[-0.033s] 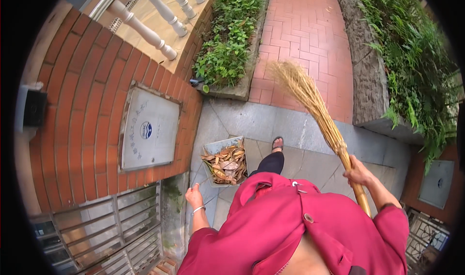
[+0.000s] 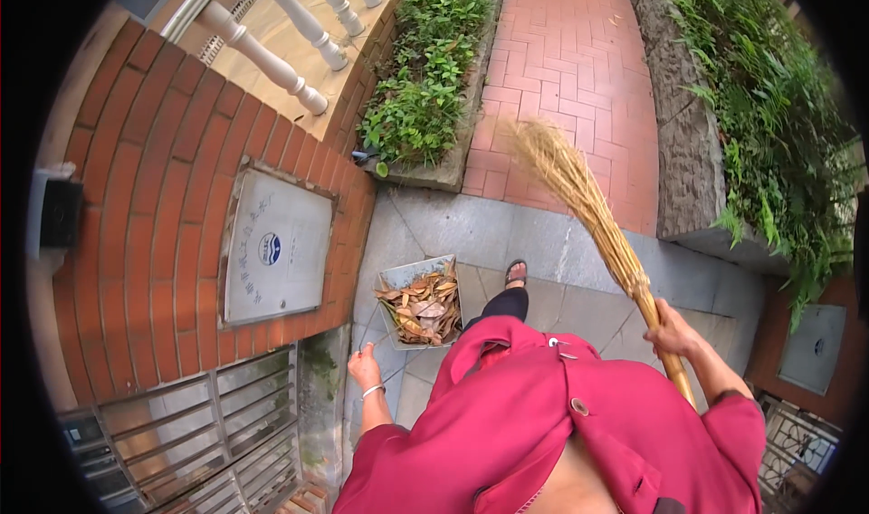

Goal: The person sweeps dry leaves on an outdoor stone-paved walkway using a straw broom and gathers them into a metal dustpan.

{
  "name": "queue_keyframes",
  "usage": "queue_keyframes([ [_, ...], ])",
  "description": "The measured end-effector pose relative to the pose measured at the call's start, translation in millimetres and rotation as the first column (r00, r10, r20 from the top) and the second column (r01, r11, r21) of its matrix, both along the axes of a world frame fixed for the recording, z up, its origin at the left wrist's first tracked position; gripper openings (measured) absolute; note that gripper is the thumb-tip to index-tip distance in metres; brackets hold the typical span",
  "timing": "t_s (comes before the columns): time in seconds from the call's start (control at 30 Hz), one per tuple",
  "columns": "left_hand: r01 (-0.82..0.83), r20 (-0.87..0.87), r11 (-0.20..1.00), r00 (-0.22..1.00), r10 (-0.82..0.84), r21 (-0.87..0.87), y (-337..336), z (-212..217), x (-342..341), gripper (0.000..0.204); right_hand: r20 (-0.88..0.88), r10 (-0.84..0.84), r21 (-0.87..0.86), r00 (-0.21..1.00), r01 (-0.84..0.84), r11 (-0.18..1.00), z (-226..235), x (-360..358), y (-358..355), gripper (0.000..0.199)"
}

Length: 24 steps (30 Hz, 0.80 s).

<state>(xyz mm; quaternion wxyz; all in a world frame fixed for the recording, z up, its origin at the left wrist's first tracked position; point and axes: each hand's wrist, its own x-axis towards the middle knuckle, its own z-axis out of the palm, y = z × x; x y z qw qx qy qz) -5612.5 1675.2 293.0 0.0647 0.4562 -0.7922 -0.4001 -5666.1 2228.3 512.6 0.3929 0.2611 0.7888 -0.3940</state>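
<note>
My right hand (image 2: 673,329) is wrapped round the thick handle of a straw broom (image 2: 593,201). The broom slants up and to the left, its blurred bristle end over the edge of the red brick path. Low on the left, my left hand (image 2: 365,367), with a bracelet at the wrist, is closed with curled fingers; what it holds, if anything, is hidden. Just beyond it to the right is a pale square-rimmed container (image 2: 414,269), heaped with dry brown leaves (image 2: 424,307).
A brick wall (image 2: 145,197) with a metal panel (image 2: 276,247) stands at the left, above a barred gate (image 2: 208,423). Ahead, the red brick path (image 2: 570,70) runs between a planted bed (image 2: 421,88) and a stone kerb (image 2: 683,124) with ferns. My sandalled foot (image 2: 516,272) is on grey paving.
The broom and my right hand have shifted very slightly toward me. My left hand and the container of leaves look the same.
</note>
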Motion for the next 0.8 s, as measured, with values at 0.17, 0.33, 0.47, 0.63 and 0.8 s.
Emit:
queue_keyframes([
  [0.17,-0.066,-0.007,0.988,0.998,0.067,0.138,48,-18,-68,0.032,-0.051,0.343,0.040,0.938,-0.342,0.939,48,-27,51,0.055],
  [0.33,-0.099,-0.022,0.990,0.995,0.102,0.098,73,-10,-124,0.033,0.070,0.388,-0.016,0.919,-0.388,0.922,31,-94,102,0.057],
  [0.47,-0.155,-0.039,0.987,0.987,0.157,0.050,105,8,-154,0.033,0.259,0.248,0.017,0.933,-0.262,0.965,23,-218,132,0.042],
  [0.63,-0.204,-0.051,0.979,0.978,0.202,-0.027,180,60,-203,0.030,-0.133,0.254,0.072,0.958,-0.246,0.967,-74,-380,233,0.035],
  [0.8,-0.313,-0.102,0.946,0.947,0.304,-0.087,245,107,-243,0.028,-0.201,-0.062,-0.055,0.978,0.052,0.997,-84,-502,264,0.036],
])
